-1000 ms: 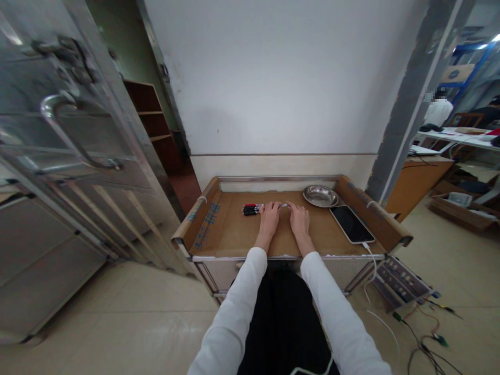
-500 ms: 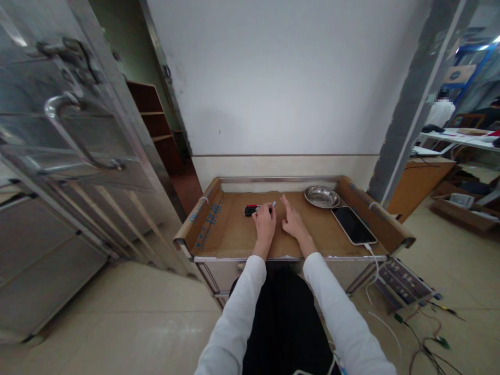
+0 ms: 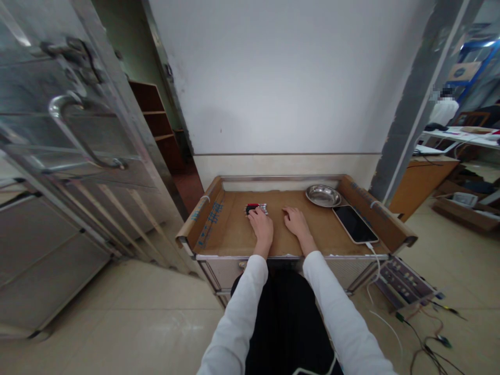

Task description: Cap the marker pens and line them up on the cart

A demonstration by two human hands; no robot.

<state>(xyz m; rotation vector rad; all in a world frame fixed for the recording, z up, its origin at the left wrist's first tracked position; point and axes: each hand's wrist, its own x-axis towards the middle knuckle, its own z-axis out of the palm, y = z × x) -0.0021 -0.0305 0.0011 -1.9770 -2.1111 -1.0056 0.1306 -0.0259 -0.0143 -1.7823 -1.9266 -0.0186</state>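
A row of small slim red and black sticks (image 3: 264, 209) with silvery-white ends, perhaps pens, lies on the brown cardboard top (image 3: 234, 239) of a cart. My left hand (image 3: 261, 225) reaches over the near side of this row. Its stretched fingers touch the black ends and partly hide them. To the right, my right hand (image 3: 296, 223) rests on the cardboard, fingers loosely bent and apart, with nothing in it. Bare cardboard lies between the two hands.
A shiny metal dish (image 3: 323, 196) stands at the back right of the cart. Beside it lies a phone (image 3: 355, 225) with a white cable (image 3: 378, 265) running over the edge. Raised sides (image 3: 203, 216) border the top. A metal door (image 3: 97, 120) stands left.
My left hand has gone from an upright pinch on a small white-tipped stick to lying over the row. My right hand has lowered from raised, pointing fingers to the cardboard. The view shifted slightly.
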